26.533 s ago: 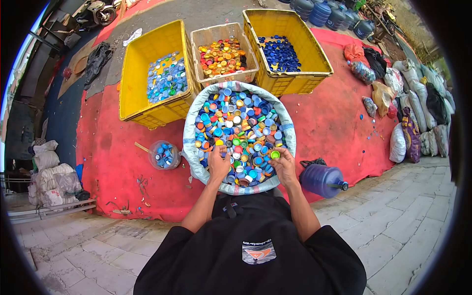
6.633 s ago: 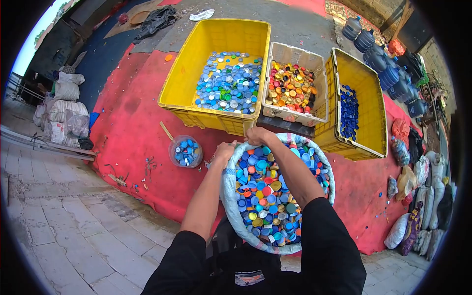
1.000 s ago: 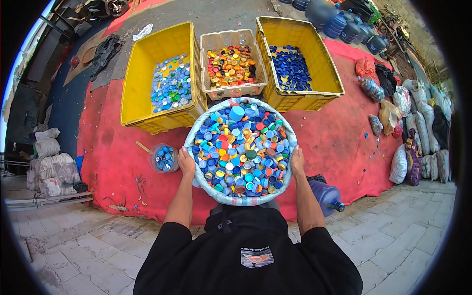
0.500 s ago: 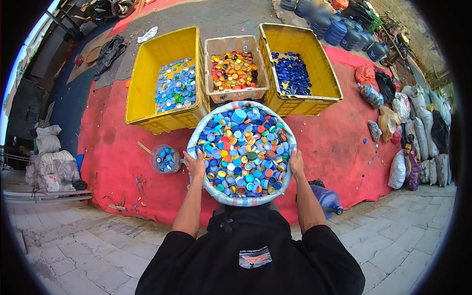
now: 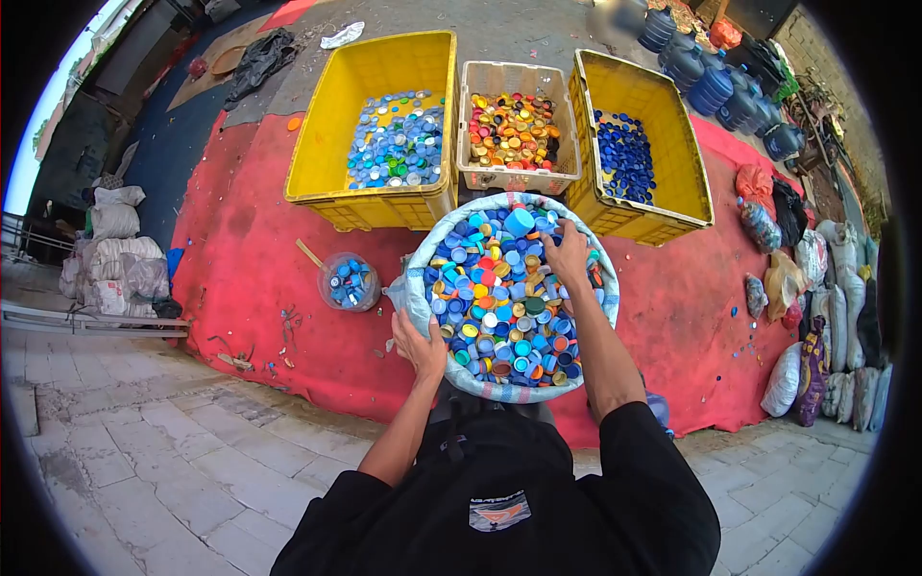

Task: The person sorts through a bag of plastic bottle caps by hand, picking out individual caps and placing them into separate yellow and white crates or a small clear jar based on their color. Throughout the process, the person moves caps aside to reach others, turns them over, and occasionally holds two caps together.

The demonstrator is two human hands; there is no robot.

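Note:
A round container lined with pale woven sacking [image 5: 415, 288] is heaped with mixed plastic bottle caps [image 5: 499, 317], mostly blue, with some yellow, orange, red and green. My left hand [image 5: 420, 349] rests against the container's left outer side, fingers stretched out and thumb apart. Over the upper right of the heap, my right hand [image 5: 569, 253] reaches in with its fingers apart, touching the caps. Near those fingers is a larger light-blue cap [image 5: 519, 223]. I cannot make out any cap held in that hand.
Behind the container stand a yellow crate [image 5: 375, 206] with light-blue caps, a white crate [image 5: 519, 180] with yellow-orange-red caps, and another yellow crate [image 5: 663, 223] with dark-blue caps. A clear tub [image 5: 350, 282] sits left on the red mat [image 5: 250, 288]. Filled sacks [image 5: 783, 379] lie right.
My right hand has left the container's right rim and moved onto the caps. My left hand has shifted lower along the left side. The view has turned, moving the scene rightward.

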